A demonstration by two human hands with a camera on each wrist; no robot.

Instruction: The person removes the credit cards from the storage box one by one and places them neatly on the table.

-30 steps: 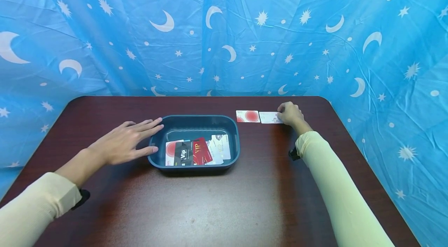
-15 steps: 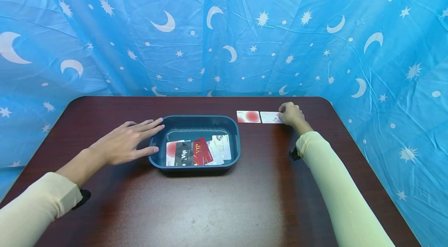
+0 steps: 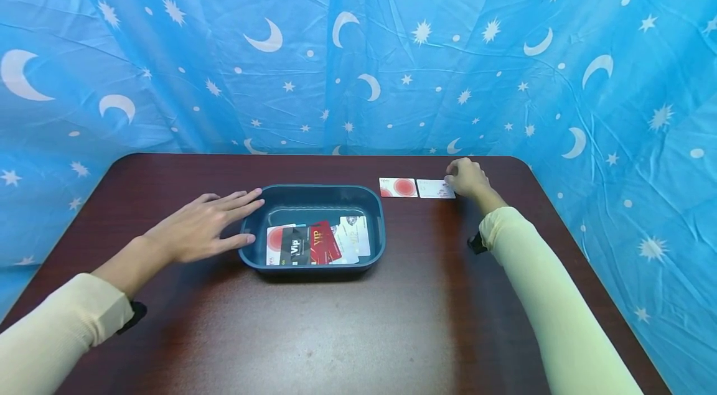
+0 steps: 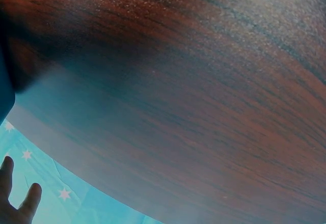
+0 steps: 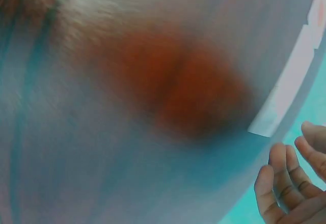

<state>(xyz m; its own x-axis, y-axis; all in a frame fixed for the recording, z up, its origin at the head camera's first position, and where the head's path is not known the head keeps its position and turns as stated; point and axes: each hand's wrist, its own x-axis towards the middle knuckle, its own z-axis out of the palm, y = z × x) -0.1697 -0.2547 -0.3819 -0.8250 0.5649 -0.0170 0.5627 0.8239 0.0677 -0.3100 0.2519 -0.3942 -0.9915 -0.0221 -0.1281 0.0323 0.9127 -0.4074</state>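
In the head view my left hand [image 3: 196,230] lies with straight, spread fingers against the left rim of a dark blue plastic bin [image 3: 319,197]. Inside, overlapping cards lie at the near side: a white card with a red circle [image 3: 273,247], a black Vip card [image 3: 295,247], a red VIP card [image 3: 322,241] and whitish cards [image 3: 355,236]. Two more cards lie flat, end to end, on the table: one with a red circle [image 3: 398,188], and a white card [image 3: 434,189]. My right hand [image 3: 469,177] is just beside the white card's right end, fingers loosely bent and holding nothing in the right wrist view.
The dark reddish-brown table [image 3: 336,333] reflects light near its front. Behind it and at the sides hangs a blue curtain [image 3: 358,109] with white moons and stars. Black bands [image 3: 477,243] show at both wrists.
My right hand has come off the white card and shifted slightly right, uncovering its right end. The left hand and the bin stay in place.
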